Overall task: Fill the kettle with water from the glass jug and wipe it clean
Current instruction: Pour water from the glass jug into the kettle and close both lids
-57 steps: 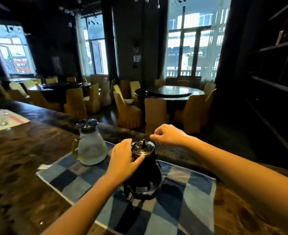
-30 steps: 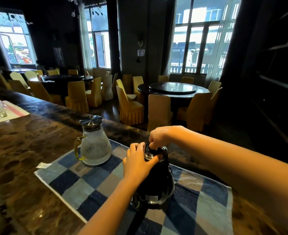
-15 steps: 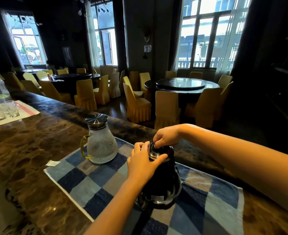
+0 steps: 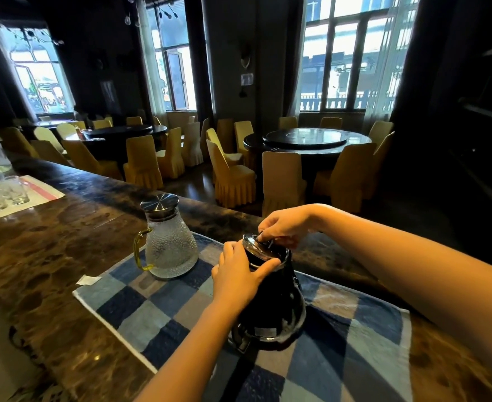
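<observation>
The left hand grips the kettle just under its rim — right above that grip, the right hand pinches the lid. Left of both, the glass jug stands on the checked cloth.

Black kettle upright on checked cloth, lid tilted; steel-capped dimpled glass jug upright just left

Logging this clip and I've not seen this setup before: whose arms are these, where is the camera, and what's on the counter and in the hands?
No machine here: a person works bare-handed, filmed by one camera worn on their head, looking down over both arms. On the dark counter lies a blue checked cloth; on it stand a lidded glass jug and a black kettle. The left hand grips the kettle near its top; the right hand pinches the top of its lid.
</observation>
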Motion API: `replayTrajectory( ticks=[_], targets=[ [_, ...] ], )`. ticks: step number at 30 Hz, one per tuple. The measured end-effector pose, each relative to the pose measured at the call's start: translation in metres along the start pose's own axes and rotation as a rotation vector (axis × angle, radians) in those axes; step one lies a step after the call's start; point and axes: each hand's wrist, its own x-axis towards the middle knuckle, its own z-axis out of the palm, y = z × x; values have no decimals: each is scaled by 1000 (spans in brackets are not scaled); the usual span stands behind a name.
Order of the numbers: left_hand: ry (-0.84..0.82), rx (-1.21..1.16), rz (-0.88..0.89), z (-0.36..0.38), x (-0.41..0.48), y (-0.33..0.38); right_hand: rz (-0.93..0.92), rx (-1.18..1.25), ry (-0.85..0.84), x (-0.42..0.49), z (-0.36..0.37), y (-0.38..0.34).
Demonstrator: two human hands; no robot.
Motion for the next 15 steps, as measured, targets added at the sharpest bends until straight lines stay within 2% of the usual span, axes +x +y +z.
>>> replayTrajectory(
  ticks=[4,9,15],
  targets=[
    [-3,-28,10,-2,-1,1,-23,72,74,-12,0,6],
    [-4,15,29,-3,-2,3,-77,160,277,-42,-1,25],
    [-26,51,54,-3,-1,3,55,106,496,-77,9,84]
  ],
)
